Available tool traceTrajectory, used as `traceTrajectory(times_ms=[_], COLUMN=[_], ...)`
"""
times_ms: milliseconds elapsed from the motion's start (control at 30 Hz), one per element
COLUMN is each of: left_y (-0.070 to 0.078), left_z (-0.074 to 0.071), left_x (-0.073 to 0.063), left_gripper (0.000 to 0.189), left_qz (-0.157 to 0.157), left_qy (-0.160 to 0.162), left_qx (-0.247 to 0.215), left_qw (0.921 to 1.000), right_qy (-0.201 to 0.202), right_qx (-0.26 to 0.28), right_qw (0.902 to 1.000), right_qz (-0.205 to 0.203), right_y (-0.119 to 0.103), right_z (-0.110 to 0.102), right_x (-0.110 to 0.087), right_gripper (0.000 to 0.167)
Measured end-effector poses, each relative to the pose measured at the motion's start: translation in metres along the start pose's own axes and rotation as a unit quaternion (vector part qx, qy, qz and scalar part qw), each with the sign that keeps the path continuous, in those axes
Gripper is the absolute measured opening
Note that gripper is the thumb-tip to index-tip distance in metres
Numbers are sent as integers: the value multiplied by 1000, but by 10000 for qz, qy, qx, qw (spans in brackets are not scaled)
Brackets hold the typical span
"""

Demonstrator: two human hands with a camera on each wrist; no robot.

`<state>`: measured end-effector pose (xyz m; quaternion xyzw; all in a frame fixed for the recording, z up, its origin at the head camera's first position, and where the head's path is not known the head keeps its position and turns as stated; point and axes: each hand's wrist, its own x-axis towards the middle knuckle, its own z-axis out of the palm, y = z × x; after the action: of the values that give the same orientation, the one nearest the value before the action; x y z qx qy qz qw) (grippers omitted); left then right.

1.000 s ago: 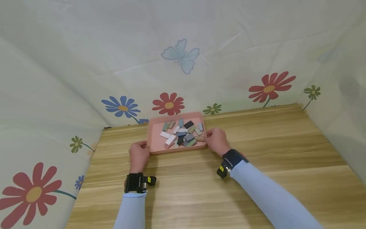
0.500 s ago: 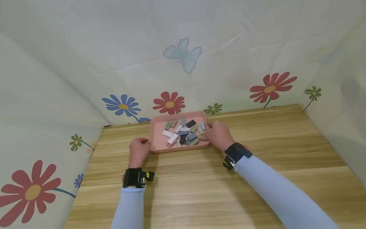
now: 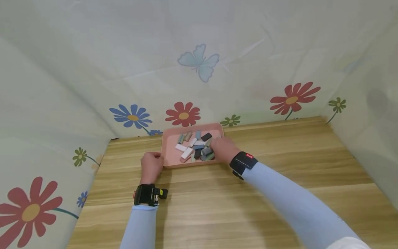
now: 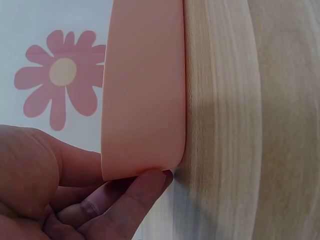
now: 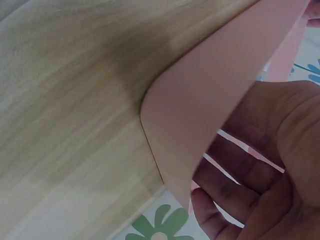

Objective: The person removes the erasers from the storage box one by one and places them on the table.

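A shallow pink tray (image 3: pixel 169 147) holds a loose pile of small blocks, among them a white block (image 3: pixel 187 152) and a black block (image 3: pixel 206 137); others are grey, blue, green and tan. My left hand (image 3: pixel 151 167) pinches the tray's near left corner. In the left wrist view, its thumb is at the wall's rim and its fingertips (image 4: pixel 150 182) at the bottom edge. Over the tray's right side, my right hand (image 3: pixel 226 150) reaches in among the blocks. The right wrist view shows its bent fingers (image 5: pixel 225 190) partly behind the tray wall, so what they touch is hidden.
The tray lies on a wood-grain table (image 3: pixel 199 204), close to the back wall. A pale cloth (image 3: pixel 248 62) printed with flowers and a butterfly hangs behind the table and along both sides.
My right hand has moved from the tray's right rim leftward over the blocks, hiding those at the right end. My left hand stays at the tray's left corner.
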<state>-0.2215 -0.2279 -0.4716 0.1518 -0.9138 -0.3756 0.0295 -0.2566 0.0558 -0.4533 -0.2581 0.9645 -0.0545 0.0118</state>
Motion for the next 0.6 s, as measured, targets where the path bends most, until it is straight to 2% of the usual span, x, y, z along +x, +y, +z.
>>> traceTrajectory(times_ms=[200,333,467,600], left_y=[2,3,1,-2], left_z=[3,6,6,4], left_x=[0,0,-1,0], left_gripper=[25,24,25,24], left_qz=[81,148,160,180], left_qy=[52,125,213,316], left_qx=[54,81,53,107], left_qw=[9999,9998,9996,9993], right_qy=[72,112,126,1], right_qx=[-79,67,640,1485], right_qw=[9999,9999,9978,9888], right_qz=[92,72,72,169], right_y=[3,9,10,9], right_z=[9,11,4,-10], right_x=[0,-1,-3,-4], right_gripper=[5,5,8,15])
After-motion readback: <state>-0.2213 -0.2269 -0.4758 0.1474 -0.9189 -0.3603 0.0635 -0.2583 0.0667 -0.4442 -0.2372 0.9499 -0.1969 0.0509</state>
